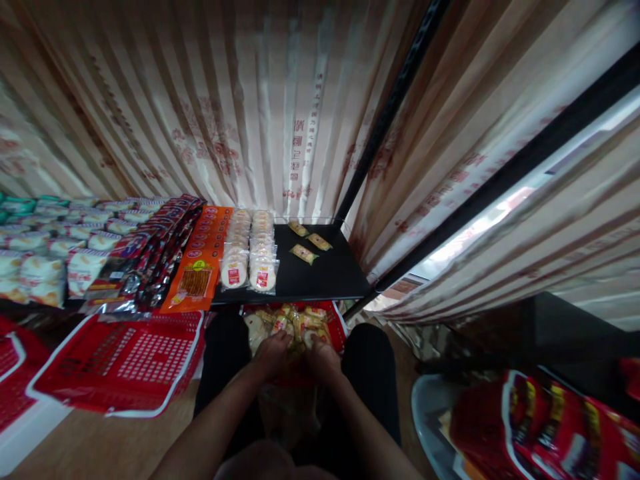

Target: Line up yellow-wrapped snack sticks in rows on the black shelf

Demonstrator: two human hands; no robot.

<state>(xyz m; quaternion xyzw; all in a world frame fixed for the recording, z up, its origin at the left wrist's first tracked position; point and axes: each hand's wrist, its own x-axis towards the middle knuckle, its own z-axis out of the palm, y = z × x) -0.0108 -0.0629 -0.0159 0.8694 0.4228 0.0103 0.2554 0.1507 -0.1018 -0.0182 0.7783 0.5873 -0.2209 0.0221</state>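
Both my hands reach down into a red basket (336,319) between my knees, filled with small yellow snack packets (295,321). My left hand (271,355) has its fingers curled down among the packets. My right hand (323,353) is curled the same way right beside it. What either hand grips is hidden by the fingers. Above the basket is a black shelf (330,277) with three yellow packets (304,253) lying loose on its bare right part.
On the shelf, from left: white bagged snacks (40,257), dark red packets (150,250), orange packets (200,263), two rows of round white cakes (249,257). A red basket (120,363) lies at the left, red packaged goods (550,427) at the lower right. Striped curtains hang behind.
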